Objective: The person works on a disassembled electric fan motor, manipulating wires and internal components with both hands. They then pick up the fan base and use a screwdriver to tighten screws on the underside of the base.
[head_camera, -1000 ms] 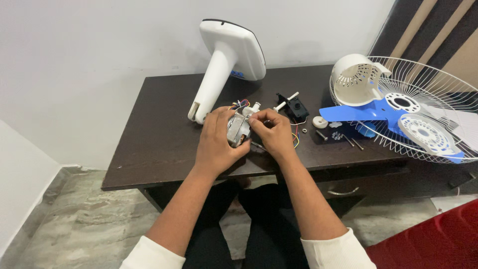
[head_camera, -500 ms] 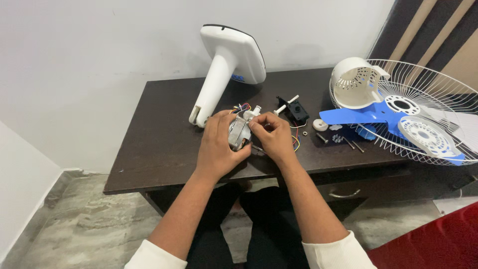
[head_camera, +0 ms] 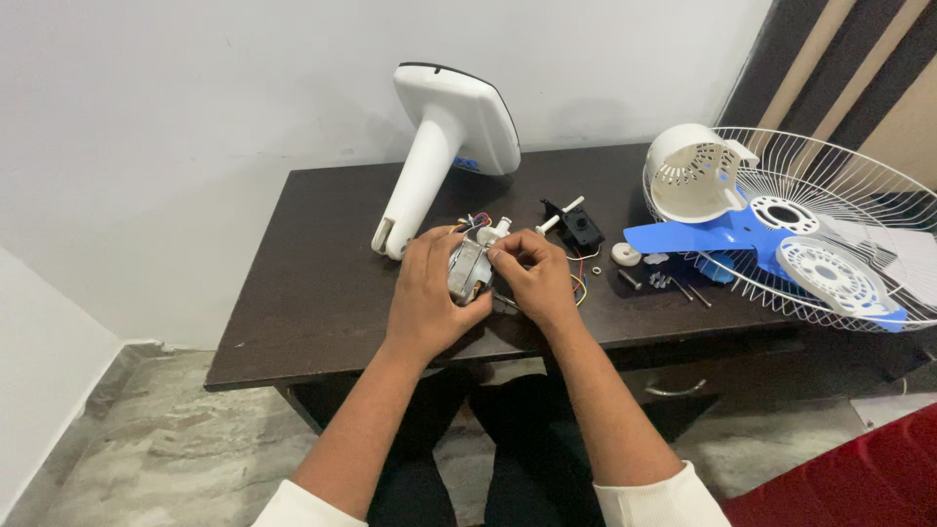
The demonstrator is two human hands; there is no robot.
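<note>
Blue fan blade (head_camera: 717, 232), white stand (head_camera: 439, 146), dark brown table (head_camera: 312, 283).

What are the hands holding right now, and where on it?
Both hold the small fan motor: the left hand wraps its left side and body, the right hand pinches at its right end. The exact finger contact is hidden.

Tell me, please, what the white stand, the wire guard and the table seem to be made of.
White stand: probably plastic, smooth and moulded with a soft sheen.
Wire guard: looks like metal wire, thin white-coated rods.
Table: dark brown, likely wood or laminate board, with a matte, flat top.
</note>
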